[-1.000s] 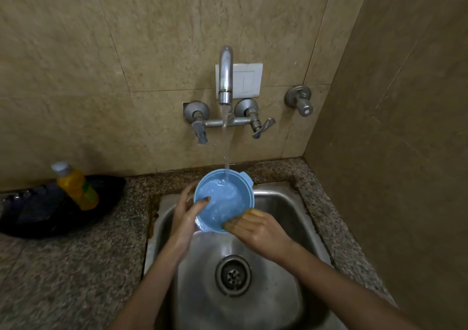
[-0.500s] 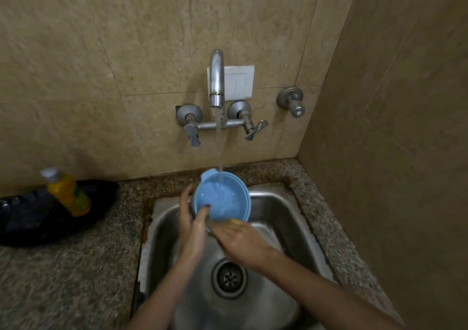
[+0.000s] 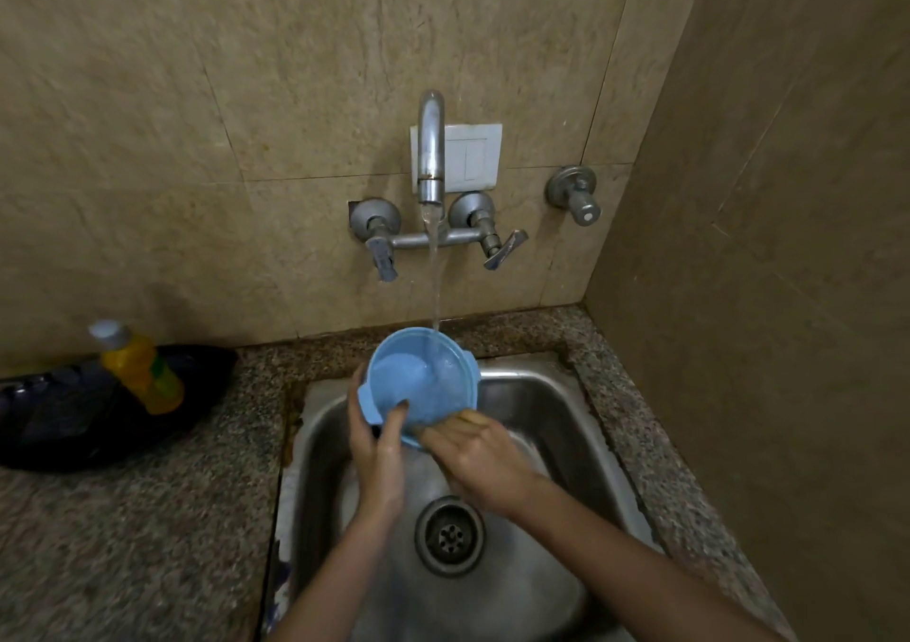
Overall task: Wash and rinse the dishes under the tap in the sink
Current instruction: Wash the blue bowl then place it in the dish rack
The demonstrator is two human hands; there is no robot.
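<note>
Blue bowl [image 3: 423, 385] at frame centre under running tap [image 3: 431, 148], left hand [image 3: 376, 449] grips its rim, right hand [image 3: 480, 454] pinches yellowish sponge [image 3: 468, 416] against its lower edge

The left hand [image 3: 374, 454] covers the near rim of the blue bowl [image 3: 418, 385]; its fingers are hidden behind the bowl's wall and only the thumb shows inside. The right hand [image 3: 485, 459] curls over a yellowish thing [image 3: 468, 416] that is too covered to identify. The 2 forearms and the near rim of the sink [image 3: 532, 395] run off the bottom edge. The black tray [image 3: 74, 424] is cut by the left edge, and its contents are too dark to tell. The label on the bottle [image 3: 140, 370] is blurred.
</note>
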